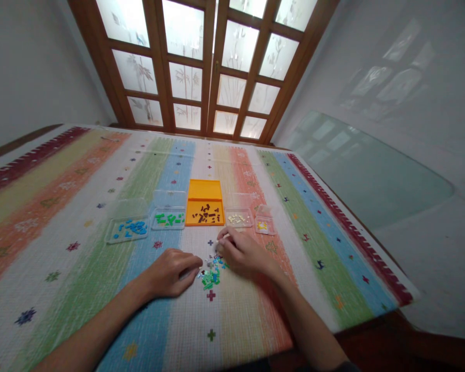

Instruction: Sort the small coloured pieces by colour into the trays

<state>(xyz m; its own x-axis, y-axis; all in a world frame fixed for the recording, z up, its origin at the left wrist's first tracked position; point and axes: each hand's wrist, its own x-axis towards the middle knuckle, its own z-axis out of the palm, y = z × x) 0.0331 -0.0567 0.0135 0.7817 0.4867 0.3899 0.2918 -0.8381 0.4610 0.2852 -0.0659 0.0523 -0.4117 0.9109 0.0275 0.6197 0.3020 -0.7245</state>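
Note:
A small heap of tiny coloured pieces [211, 275], mostly green and blue, lies on the striped cloth between my hands. My left hand [172, 272] rests palm down just left of the heap, fingers curled towards it. My right hand [242, 253] sits to the right of the heap, fingertips pinched together at its upper edge; what they hold is too small to make out. Beyond the heap stands a row of small boxes: clear with blue pieces [128, 229], clear with green pieces [168, 218], orange with dark pieces [204, 212], clear with pale pieces [238, 217], clear with yellow pieces [263, 226].
The striped cloth [81, 206] covers the whole table, whose right edge [372, 248] runs diagonally. A sheet of glass [368, 175] leans at the right wall. Wooden framed frosted doors [201, 67] stand behind the table.

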